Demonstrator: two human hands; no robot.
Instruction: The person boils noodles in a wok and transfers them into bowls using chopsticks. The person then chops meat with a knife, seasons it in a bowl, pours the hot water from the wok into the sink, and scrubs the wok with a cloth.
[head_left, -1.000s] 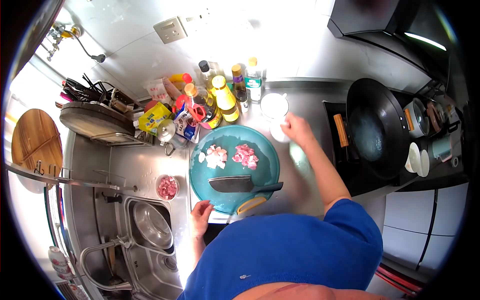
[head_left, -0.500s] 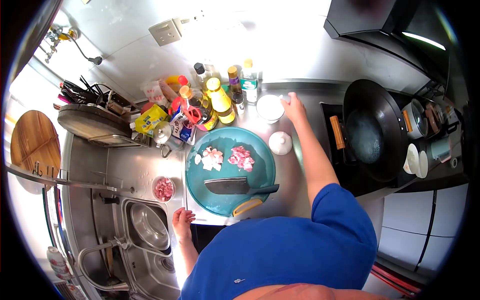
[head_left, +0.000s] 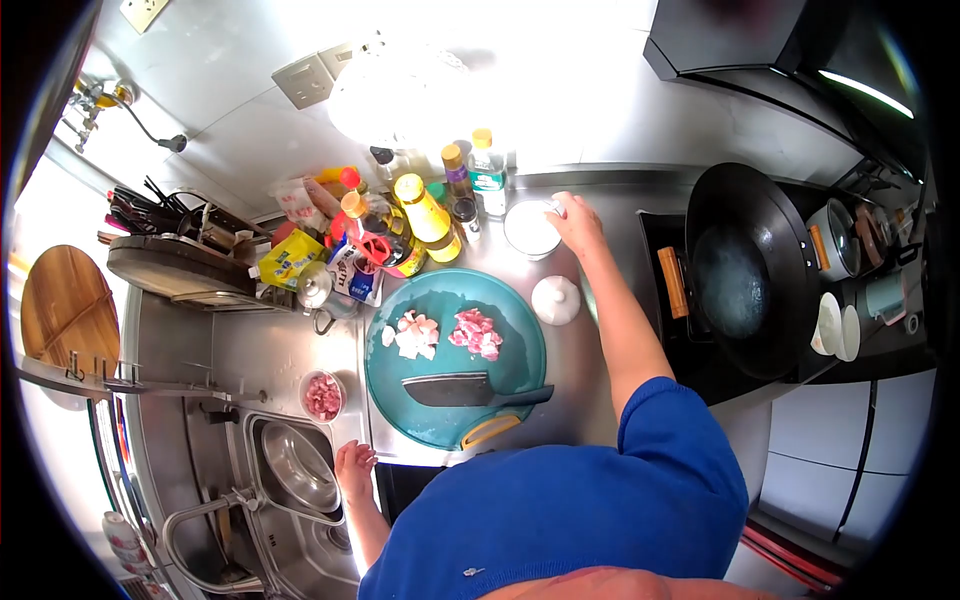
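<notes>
My right hand [head_left: 578, 224] is closed at the right edge of a white pot [head_left: 531, 230], on its handle or a spoon handle; which one I cannot make out. Just below the pot rests its white knobbed lid [head_left: 556, 301]. A round teal cutting board [head_left: 455, 290] carries pale meat pieces [head_left: 414, 336], redder meat pieces [head_left: 477, 333] and a dark cleaver [head_left: 450, 389]. Left of the board stands a small white bowl of cut meat [head_left: 323, 397]. My left hand [head_left: 356, 465] hovers by the counter's front edge below that bowl, fingers loosely curled and apart, holding nothing.
Several sauce bottles [head_left: 430, 220] and seasoning bags [head_left: 290, 258] stand behind the board. A black wok [head_left: 750, 270] sits on the stove at the right. The sink [head_left: 300, 545] with a metal basin [head_left: 299, 465] is at the lower left, below a dish rack [head_left: 200, 290].
My right hand has moved from the white lid, now lying on the counter, up to the pot's right edge. My left hand has drawn away from the board, leftward and down.
</notes>
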